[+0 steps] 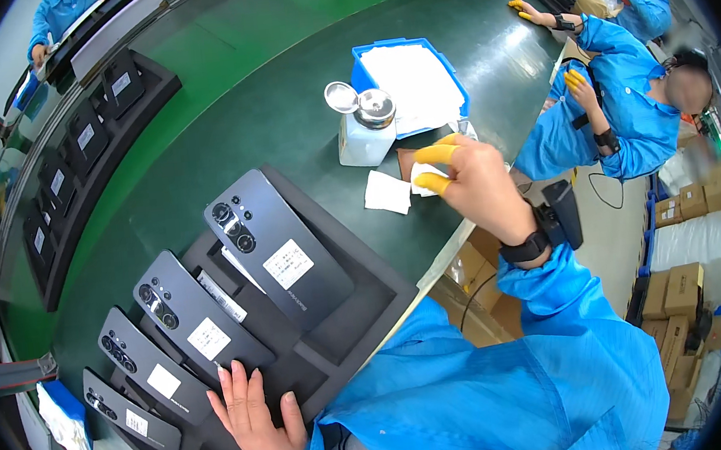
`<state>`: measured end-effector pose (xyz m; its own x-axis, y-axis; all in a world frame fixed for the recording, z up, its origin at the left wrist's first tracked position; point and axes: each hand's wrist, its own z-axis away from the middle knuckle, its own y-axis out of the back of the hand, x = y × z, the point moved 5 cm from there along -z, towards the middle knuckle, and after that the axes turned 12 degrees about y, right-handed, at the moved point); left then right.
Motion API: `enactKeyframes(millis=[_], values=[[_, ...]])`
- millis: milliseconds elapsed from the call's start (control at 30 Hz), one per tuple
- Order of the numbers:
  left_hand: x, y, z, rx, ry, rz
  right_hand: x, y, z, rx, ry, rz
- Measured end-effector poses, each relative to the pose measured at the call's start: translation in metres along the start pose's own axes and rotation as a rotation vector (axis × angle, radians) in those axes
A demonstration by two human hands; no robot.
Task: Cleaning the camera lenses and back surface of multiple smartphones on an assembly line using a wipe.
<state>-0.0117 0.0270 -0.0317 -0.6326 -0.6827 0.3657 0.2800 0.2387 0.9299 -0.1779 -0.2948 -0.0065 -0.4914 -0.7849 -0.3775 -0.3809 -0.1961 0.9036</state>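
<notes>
My right hand (485, 185), with yellow finger covers, pinches a small white wipe (419, 178) over the green table. Another white wipe (387, 192) lies flat just left of it, and a white pump bottle (364, 140) with its metal lid flipped up stands behind. My left hand (258, 426) rests with fingers spread at the near end of a dark smartphone (204, 314). That phone lies back side up in a black foam tray (345, 335), in a slanted row with several others. The biggest-looking phone (280, 250) is at the right end, and each bears a white label.
A blue bin (463, 98) of white wipes stands beyond the bottle. Another black tray (155, 93) of phones sits on the green belt at the far left. Co-workers in blue (627, 104) are at the right. Cardboard boxes (683, 289) are stacked beyond the aisle.
</notes>
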Motion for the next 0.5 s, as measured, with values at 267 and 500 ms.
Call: enactKeyframes(millis=[267,500], values=[[0.004,0.004,-0.002,0.033,-0.04,0.025,0.036,-0.005,0.02,-0.065,-0.099,-0.055],[0.004,0.003,-0.003,0.052,-0.077,0.046,0.048,-0.007,0.017,-0.007,-0.303,-1.637]])
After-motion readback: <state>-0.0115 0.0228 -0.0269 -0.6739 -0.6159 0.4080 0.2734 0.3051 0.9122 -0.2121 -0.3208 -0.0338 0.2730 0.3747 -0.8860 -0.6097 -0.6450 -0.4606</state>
